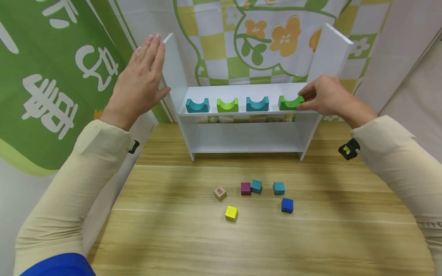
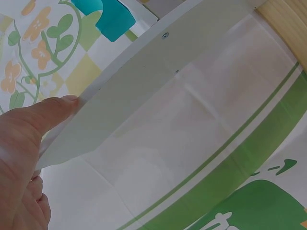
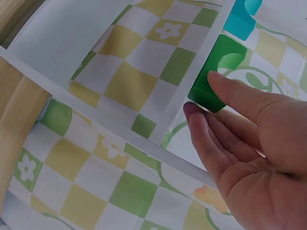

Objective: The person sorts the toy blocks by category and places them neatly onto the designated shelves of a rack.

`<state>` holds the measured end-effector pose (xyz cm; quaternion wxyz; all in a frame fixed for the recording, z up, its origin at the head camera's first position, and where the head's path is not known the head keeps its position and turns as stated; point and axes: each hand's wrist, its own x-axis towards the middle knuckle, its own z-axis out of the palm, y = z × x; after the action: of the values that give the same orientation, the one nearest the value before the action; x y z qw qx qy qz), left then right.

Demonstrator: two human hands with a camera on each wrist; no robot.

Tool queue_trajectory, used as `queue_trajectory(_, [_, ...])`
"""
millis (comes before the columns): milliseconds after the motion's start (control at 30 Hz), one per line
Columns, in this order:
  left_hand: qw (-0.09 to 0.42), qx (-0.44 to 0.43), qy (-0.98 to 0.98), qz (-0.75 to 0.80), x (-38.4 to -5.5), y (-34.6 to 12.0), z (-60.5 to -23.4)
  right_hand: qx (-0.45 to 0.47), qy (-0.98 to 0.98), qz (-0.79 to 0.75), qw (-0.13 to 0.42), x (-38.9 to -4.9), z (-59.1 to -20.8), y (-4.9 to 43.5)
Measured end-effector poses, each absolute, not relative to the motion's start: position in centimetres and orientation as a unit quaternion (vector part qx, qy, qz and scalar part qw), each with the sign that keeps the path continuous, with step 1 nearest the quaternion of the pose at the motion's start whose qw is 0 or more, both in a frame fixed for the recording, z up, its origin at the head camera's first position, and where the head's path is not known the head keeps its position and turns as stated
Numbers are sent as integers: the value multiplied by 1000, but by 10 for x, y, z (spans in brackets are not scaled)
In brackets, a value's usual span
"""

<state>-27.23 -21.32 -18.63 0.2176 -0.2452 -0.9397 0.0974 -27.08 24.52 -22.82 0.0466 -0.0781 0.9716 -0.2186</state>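
Note:
My left hand (image 1: 139, 78) lies with straight fingers against the left side panel of a white shelf (image 1: 246, 138). In the left wrist view its thumb (image 2: 60, 110) rests at the panel's edge. At the right end of the upper board, my right hand (image 1: 326, 96) pinches a green block with a curved notch (image 1: 284, 103); its thumb presses the block's face in the right wrist view. Left of that block, in a row with notches up, stand a teal notched block (image 1: 257, 105), a light green one (image 1: 227, 106) and another teal one (image 1: 197, 106).
Small cubes lie on the wooden table (image 1: 172, 237) before the shelf: a yellow cube (image 1: 231, 213), a wooden cube marked 8 (image 1: 220, 193), a purple cube (image 1: 245, 188), a blue cube (image 1: 287, 205) and two teal ones (image 1: 279, 188). A patterned cloth (image 1: 214, 46) hangs behind.

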Motion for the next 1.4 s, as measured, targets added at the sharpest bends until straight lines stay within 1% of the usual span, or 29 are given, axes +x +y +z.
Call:
queue_trajectory(100, [215,-245,-940,97,-273,-213,-187,-94,972,-212,28,-267,-226,246])
queue_trajectory(367, [220,-244,-939,100,-274,-214,-186,-152,972,-174,-52,-241,-213,244])
queue_trajectory(600, [218,-244,-939,104,-274,-213,-186,-277,948,-131,-88,-217,-223,243])
queue_trajectory(700, [215,-244,-940,102,-274,-214,-186,-315,937,-127,-85,-210,-235,243])
queue_trajectory(900, [214,-246,-940,101,-272,-215,-187,-352,925,-137,-35,-203,-274,245])
queue_trajectory(1233, [220,-243,-939,102,-272,-214,-187,-384,901,-197,44,-190,-371,245])
queue_trajectory(1400, [220,-242,-940,101,-273,-213,-187,-390,895,-211,56,-187,-408,247])
